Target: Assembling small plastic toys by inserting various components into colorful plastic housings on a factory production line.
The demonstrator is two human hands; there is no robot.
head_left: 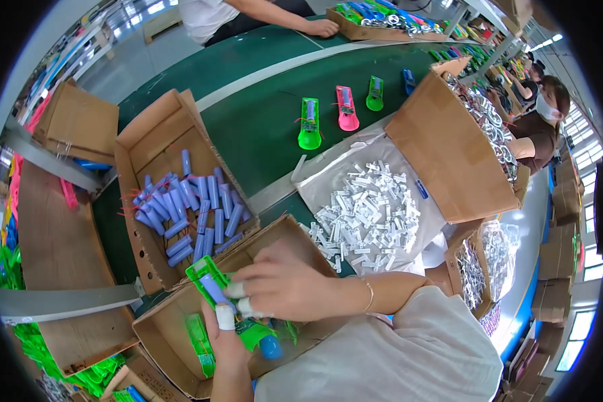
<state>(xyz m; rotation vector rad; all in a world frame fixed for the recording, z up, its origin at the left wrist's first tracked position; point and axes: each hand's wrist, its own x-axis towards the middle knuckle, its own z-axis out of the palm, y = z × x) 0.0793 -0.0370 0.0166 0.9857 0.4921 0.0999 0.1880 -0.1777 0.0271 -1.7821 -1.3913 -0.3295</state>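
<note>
My left hand, its thumb in a white finger cover, grips a bright green plastic casing from below. A blue cylindrical battery lies in that casing. My right hand reaches across from the right, slightly blurred, with white covers on its fingertips. Those fingers are bent against the casing beside the battery; their exact hold is partly hidden. Both hands are over an open cardboard box. Inside it, another green casing lies left of my left hand, and more green parts show under my right hand.
A cardboard box of blue batteries with red wires stands ahead left. Small white plastic parts are heaped on a sheet at right, beside a tilted carton of metal pieces. Green and pink casings lie on the green belt. Co-workers sit beyond.
</note>
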